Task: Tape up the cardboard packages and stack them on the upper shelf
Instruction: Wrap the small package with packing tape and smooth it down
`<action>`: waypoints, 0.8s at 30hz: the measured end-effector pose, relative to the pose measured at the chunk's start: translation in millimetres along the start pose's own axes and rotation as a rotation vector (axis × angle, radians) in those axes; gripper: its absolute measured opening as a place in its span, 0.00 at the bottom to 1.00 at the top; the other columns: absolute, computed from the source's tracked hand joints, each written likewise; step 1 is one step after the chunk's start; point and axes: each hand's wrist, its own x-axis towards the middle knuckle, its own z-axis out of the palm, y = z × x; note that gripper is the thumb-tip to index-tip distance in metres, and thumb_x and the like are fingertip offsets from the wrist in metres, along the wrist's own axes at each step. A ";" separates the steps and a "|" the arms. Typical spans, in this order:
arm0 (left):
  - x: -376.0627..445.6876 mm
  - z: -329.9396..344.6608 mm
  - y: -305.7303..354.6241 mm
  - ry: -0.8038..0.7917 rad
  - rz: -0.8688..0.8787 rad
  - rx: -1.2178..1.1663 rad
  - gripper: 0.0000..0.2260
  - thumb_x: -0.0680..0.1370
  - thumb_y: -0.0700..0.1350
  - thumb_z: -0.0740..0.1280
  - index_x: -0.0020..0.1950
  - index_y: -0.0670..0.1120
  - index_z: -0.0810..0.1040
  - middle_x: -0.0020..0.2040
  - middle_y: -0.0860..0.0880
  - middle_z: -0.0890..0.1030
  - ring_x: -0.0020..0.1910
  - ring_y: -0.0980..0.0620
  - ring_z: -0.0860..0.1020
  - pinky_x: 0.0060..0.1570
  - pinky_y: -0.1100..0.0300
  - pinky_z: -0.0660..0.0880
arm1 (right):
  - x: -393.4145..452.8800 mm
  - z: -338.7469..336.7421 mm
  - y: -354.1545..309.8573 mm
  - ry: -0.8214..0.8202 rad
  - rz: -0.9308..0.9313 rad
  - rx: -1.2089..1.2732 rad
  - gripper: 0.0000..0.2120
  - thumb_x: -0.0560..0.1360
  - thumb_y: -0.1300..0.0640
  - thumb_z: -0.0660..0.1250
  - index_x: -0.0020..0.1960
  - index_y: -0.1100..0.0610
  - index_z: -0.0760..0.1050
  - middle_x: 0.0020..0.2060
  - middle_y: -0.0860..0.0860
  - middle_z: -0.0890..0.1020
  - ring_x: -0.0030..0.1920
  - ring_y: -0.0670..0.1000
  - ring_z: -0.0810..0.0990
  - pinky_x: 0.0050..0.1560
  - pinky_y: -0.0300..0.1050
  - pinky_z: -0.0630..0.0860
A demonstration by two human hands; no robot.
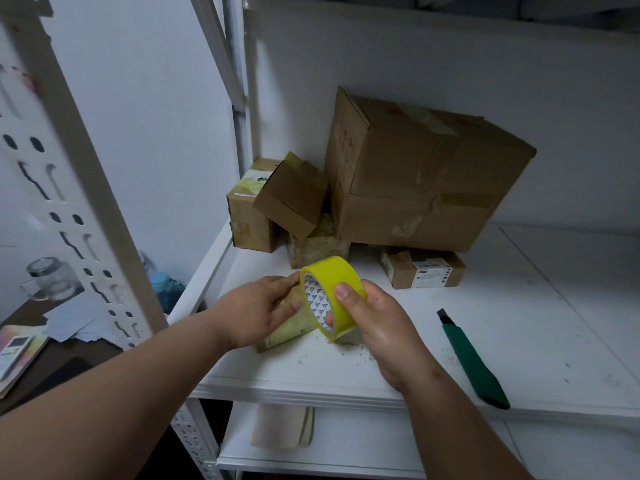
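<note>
Hands (381, 320) grip tape roll (332, 292) over package (287, 330)

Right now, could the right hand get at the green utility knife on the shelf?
Probably yes, but not freely: the right hand grips the yellow tape roll, so it would have to let go first. The green utility knife lies just to its right on bare shelf, with nothing between.

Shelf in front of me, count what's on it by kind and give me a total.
Cardboard packages: 6, namely large box, tilted small box, left box, labelled flat box, taped box and package under the left hand
Tape roll: 1
Green utility knife: 1
Total: 8
</note>
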 end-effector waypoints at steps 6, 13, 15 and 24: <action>1.5 -3.5 -8.1 -0.066 -0.029 0.148 0.34 0.80 0.58 0.62 0.80 0.58 0.47 0.75 0.50 0.65 0.67 0.48 0.72 0.67 0.56 0.68 | -12.7 0.7 14.0 0.059 0.058 -0.142 0.14 0.79 0.44 0.64 0.50 0.54 0.79 0.44 0.51 0.86 0.48 0.53 0.84 0.53 0.50 0.78; 4.3 -0.3 -8.1 -0.020 -0.036 0.131 0.31 0.81 0.57 0.62 0.80 0.59 0.50 0.72 0.51 0.67 0.66 0.47 0.73 0.65 0.56 0.69 | -35.1 -8.9 47.2 0.090 0.186 -0.023 0.12 0.80 0.50 0.64 0.45 0.58 0.75 0.42 0.55 0.81 0.43 0.50 0.80 0.46 0.47 0.75; 4.3 0.9 -10.6 0.011 -0.044 0.083 0.31 0.81 0.56 0.62 0.80 0.58 0.51 0.70 0.50 0.69 0.65 0.47 0.73 0.65 0.56 0.68 | -29.9 -9.0 44.5 0.054 0.188 -0.047 0.10 0.80 0.51 0.66 0.48 0.58 0.75 0.43 0.54 0.82 0.45 0.51 0.80 0.47 0.48 0.74; 14.6 -1.1 -21.5 0.208 -0.038 0.303 0.26 0.81 0.57 0.61 0.78 0.64 0.56 0.63 0.45 0.70 0.62 0.43 0.66 0.65 0.53 0.64 | -17.5 0.9 43.6 0.018 0.154 -0.077 0.18 0.68 0.42 0.66 0.48 0.56 0.77 0.45 0.56 0.84 0.44 0.51 0.80 0.47 0.50 0.75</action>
